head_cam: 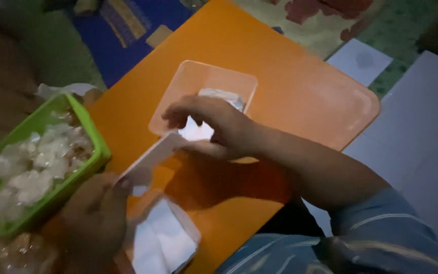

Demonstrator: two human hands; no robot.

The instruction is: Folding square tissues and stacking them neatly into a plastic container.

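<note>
1. Head view, looking down in dim light: a person seated at an orange bench [300,86] works with both bare hands over a set of clear plastic containers.
2. The right hand [214,127] is curled, fingertips pinched on a small white packet [198,131] at the near rim of an open clear container [198,86]. A second white packet [224,96] already lies inside that container.
3. The left hand [97,213] is clenched on the lower end of a clear flat lid [150,157], which tilts up from that hand toward the container's near edge.
4. Just below the left hand sits another clear container [166,238], holding folded white paper or packets; blur leaves its exact contents unclear.
5. At the person's left, a green plastic basket [95,139] rests at the bench edge, filled with many small pale wrapped pieces [36,167].
6. Judged from the layout, the packing appears partly done: one container looks filled, the open one holds little so far, and the green basket is still well stocked, so most of the work seems to remain.
7. Beyond the bench lie a blue patterned mat [128,25], a floral floor covering [325,15] and grey sheets [416,132]. A blue striped sleeve [381,238] covers the right upper arm.
</note>
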